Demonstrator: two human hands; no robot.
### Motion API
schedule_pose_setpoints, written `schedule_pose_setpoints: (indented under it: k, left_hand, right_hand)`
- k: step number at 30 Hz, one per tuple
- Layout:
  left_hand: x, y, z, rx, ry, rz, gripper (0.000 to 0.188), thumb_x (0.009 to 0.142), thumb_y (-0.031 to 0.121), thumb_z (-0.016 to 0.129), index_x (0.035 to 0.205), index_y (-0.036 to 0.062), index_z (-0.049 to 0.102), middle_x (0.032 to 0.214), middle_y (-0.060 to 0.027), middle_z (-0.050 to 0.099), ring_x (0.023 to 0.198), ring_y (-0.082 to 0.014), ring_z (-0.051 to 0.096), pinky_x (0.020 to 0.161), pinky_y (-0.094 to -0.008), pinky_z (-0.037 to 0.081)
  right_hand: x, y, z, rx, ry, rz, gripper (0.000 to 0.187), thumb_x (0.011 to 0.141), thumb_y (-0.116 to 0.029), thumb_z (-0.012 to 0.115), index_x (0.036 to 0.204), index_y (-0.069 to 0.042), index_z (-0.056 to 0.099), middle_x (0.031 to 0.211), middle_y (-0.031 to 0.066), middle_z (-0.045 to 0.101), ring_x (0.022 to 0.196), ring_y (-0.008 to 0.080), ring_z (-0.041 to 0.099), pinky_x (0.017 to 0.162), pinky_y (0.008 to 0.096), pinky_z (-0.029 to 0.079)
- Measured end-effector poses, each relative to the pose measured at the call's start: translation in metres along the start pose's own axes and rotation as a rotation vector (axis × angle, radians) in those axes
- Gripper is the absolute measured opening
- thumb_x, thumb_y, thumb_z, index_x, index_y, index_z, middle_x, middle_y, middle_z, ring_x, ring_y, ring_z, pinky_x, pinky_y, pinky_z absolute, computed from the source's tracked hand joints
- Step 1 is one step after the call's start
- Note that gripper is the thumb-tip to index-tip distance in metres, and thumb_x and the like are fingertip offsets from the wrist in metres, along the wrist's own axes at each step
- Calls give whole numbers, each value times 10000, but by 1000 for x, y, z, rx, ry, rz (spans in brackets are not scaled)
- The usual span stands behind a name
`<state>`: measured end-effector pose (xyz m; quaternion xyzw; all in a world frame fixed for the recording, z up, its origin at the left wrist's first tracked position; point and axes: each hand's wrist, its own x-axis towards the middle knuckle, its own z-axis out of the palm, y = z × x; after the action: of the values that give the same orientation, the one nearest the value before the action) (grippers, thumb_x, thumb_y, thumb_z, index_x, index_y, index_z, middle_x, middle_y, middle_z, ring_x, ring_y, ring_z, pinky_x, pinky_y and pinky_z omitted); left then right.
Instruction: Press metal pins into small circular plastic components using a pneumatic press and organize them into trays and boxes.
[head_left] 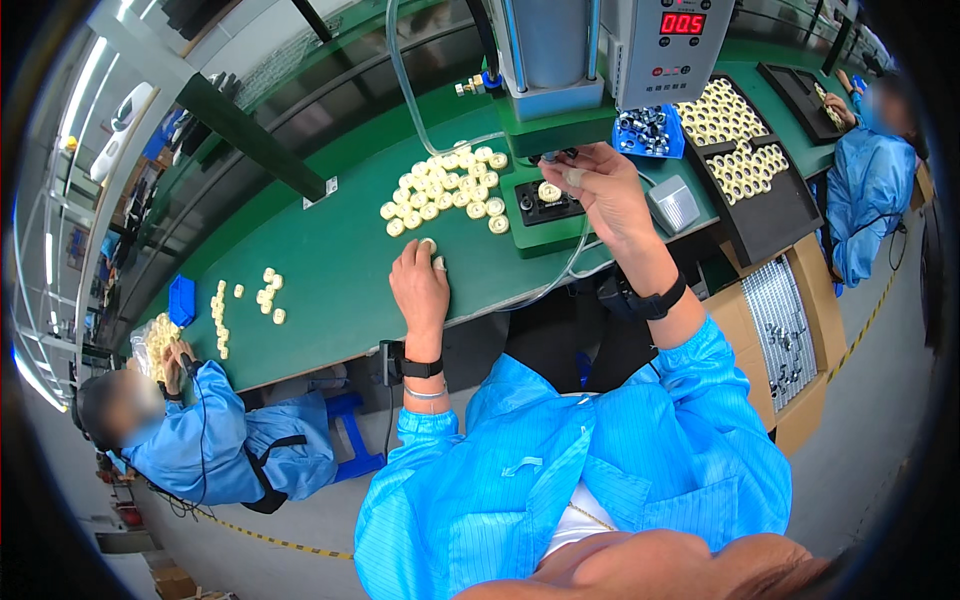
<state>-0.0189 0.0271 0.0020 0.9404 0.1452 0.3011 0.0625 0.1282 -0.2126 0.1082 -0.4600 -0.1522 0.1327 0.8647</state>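
My left hand (418,290) rests on the green bench, its fingers closed around a cream round plastic part (430,245). Beyond it spreads a loose group of similar cream parts (437,188). Raised under the head of a bench press (556,105), my right hand (608,190) has thumb and fingers pinched on a small metal piece (548,157), partly hidden by the fingers. Just below that hand, another cream part (549,192) sits in the black fixture (535,212) on the press base.
A blue bin (645,132) of small metal pieces stands right of the press, before a black tray (760,225) of cream parts. A grey box-shaped device (673,205) sits near the edge. An open carton (815,330) is below. Co-workers in blue sit at both sides.
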Motion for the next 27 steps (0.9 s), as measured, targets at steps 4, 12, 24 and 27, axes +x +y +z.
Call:
schedule_pose_setpoints:
  k: [4, 12, 24, 27]
  left_hand:
    - [-4, 2, 6, -27, 33, 28, 323, 779, 56, 674, 1095, 36, 610, 1132, -127, 600, 1004, -337, 562, 844, -434, 449]
    - [-5, 9, 6, -83, 29, 46, 333, 752, 8, 661, 1081, 19, 606, 1059, -162, 592, 963, -357, 573, 826, -443, 467]
    - [-7, 18, 4, -84, 30, -23, 402, 750, 47, 705, 1140, -4, 620, 1048, -175, 577, 938, -357, 583, 793, -434, 488]
    - [-2, 18, 9, -101, 37, 18, 389, 756, 61, 699, 1132, -3, 623, 1045, -174, 579, 934, -363, 580, 796, -438, 487]
  right_hand:
    - [-6, 0, -3, 345, -56, 68, 395, 799, 164, 477, 1182, 71, 499, 1207, 269, 559, 1155, 357, 582, 1042, 447, 489]
    - [-18, -9, -45, -653, -76, -202, 580, 852, 27, 495, 1416, 47, 362, 1383, 239, 489, 1308, 375, 471, 1066, 421, 411]
    - [-54, -3, -157, -1939, 130, -312, 535, 809, -232, 717, 1292, -74, 552, 1387, 78, 523, 1328, 344, 422, 993, 582, 389]
    - [-50, -7, -155, -1987, 174, -285, 531, 750, -263, 752, 1222, -89, 583, 1293, 50, 568, 1242, 302, 481, 887, 533, 424]
